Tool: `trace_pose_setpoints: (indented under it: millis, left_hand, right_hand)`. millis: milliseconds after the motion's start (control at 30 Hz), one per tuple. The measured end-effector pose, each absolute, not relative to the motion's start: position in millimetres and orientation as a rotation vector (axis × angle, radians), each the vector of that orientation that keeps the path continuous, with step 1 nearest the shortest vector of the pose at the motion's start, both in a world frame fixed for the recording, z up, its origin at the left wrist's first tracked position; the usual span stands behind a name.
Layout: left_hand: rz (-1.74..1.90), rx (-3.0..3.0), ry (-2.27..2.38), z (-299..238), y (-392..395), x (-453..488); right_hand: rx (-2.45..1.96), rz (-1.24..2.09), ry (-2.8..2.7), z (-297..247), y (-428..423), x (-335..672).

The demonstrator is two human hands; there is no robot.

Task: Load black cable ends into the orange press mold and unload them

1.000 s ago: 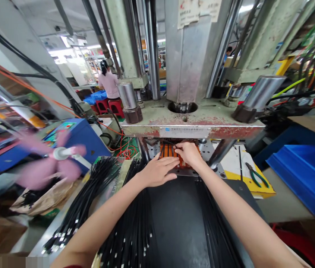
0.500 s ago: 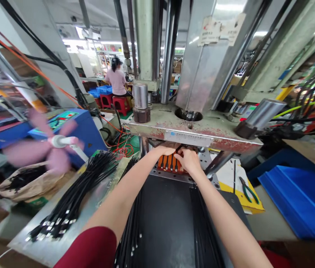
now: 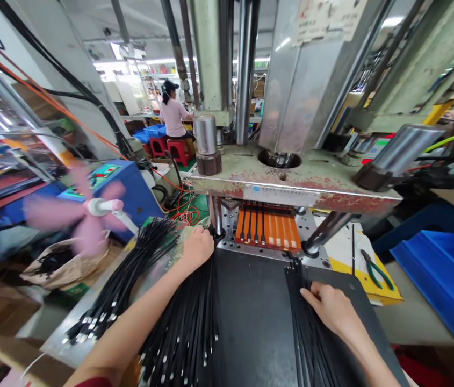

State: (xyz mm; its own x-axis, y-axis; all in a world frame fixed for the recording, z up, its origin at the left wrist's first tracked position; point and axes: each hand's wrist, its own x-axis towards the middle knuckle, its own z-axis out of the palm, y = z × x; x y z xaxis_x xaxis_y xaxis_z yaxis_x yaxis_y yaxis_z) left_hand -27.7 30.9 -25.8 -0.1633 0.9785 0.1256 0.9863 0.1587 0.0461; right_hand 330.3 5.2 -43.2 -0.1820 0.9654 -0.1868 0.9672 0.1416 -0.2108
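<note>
My left hand is at the far end of the left pile of black cables, its fingers curled down. What they hold is hidden under the hand. My right hand is at the right bundle of black cables, thumb and forefinger closed at the strands along its right edge. Beyond both hands, an orange slotted mould lies on the press's metal bed. Several black cables lie in its left slots, with plugs toward me. The right slots show pale, cable-free grooves.
The press's heavy upper plate overhangs the mould, with steel posts at its sides. Another cable bundle lies at left near a spinning pink fan. Green-handled pliers and a blue bin are at right. A person sits far back.
Both hands have come back from the mould under the press. My left hand moved left to the left cable pile. My right moved right and nearer to the right bundle. The mould is now uncovered.
</note>
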Motion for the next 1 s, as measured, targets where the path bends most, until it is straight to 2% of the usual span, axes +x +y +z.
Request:
trace_pose_setpoints:
  millis: [167, 267, 433, 567, 800, 933, 1000]
  left_hand:
    - [-0.265, -1.978, -2.414, -19, 35, -27]
    - [-0.292, -2.009, -2.484, -25, 37, -24]
    - [-0.468, -2.0, -2.515, -31, 44, -36]
    - [-0.605, -2.0, -2.469, -11, 34, -45]
    - [-1.098, -2.022, -2.083, 48, -9, -10]
    - [-1.618, -2.63, -1.88, 74, -25, 19]
    - [-1.759, -2.907, -1.698, 84, -27, 33]
  right_hand:
    - [2.262, -0.456, 2.505, -31, 6, 335]
    - [2.291, -0.633, 2.666, -24, 4, 327]
    - [2.05, -0.965, 2.932, -16, 3, 299]
    - [1.801, -1.175, 3.04, -1, -1, 273]
    - [1.524, -1.298, 3.188, 36, -16, 234]
    - [1.477, -1.407, 3.278, 49, -22, 229]
    - [1.482, -1.402, 3.345, 53, -23, 230]
